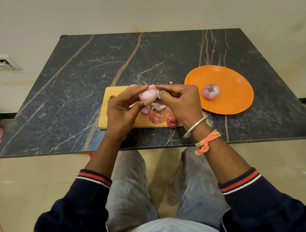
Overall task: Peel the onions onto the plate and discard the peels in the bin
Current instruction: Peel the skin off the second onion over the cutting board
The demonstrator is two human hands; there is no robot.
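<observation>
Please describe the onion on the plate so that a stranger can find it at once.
On the dark marble table, right of the wooden cutting board, lies an orange plate. One peeled onion sits on it alone, root end up. Unlike the other onion above the board, nothing touches it.

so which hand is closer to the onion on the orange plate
Right. The right hand is next to the orange plate, not touching the plated onion. The left hand is farther off, beyond the held onion that both hands grip.
</observation>
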